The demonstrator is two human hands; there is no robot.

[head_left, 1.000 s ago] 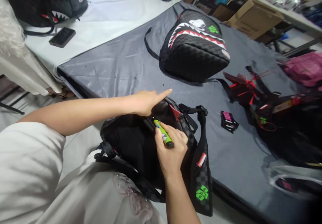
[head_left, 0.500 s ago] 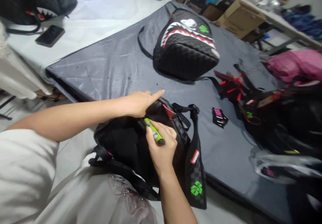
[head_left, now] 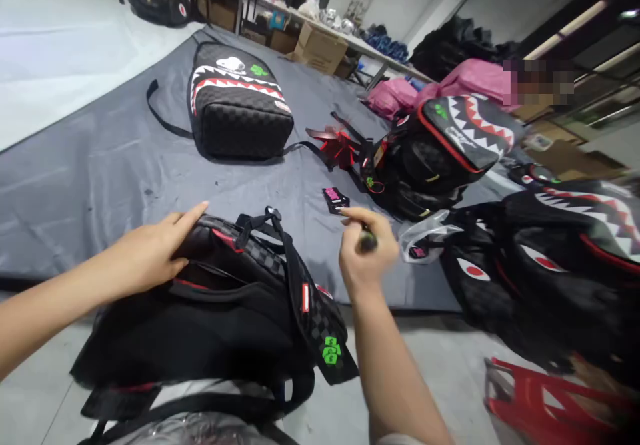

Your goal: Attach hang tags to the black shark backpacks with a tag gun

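Note:
A black backpack (head_left: 210, 338) with a checkered side panel lies at the table's near edge, its top opening gaping and showing red trim. My left hand (head_left: 150, 248) grips the rim of that opening, thumb inside and index finger stretched along the outside. In my right fist sits a short green tube with a black end (head_left: 369, 240); most of it is hidden by the fingers. My right hand (head_left: 367, 252) is over the table, its fingertips by a small stack of black tags with pink print (head_left: 335, 199). Whether they touch the tags I cannot tell.
A shark-mouth backpack (head_left: 243, 128) lies on the grey-covered table (head_left: 125, 172). More shark-mouth bags (head_left: 465, 132) crowd the right side, near a clear plastic bag (head_left: 427, 235). Below right is a red stool (head_left: 545, 398). Cardboard boxes (head_left: 320, 48) stand at the back.
My right hand has left the backpack's opening and moved right toward the tags, still holding the green tube. My left hand now holds the opening apart. The view has turned right.

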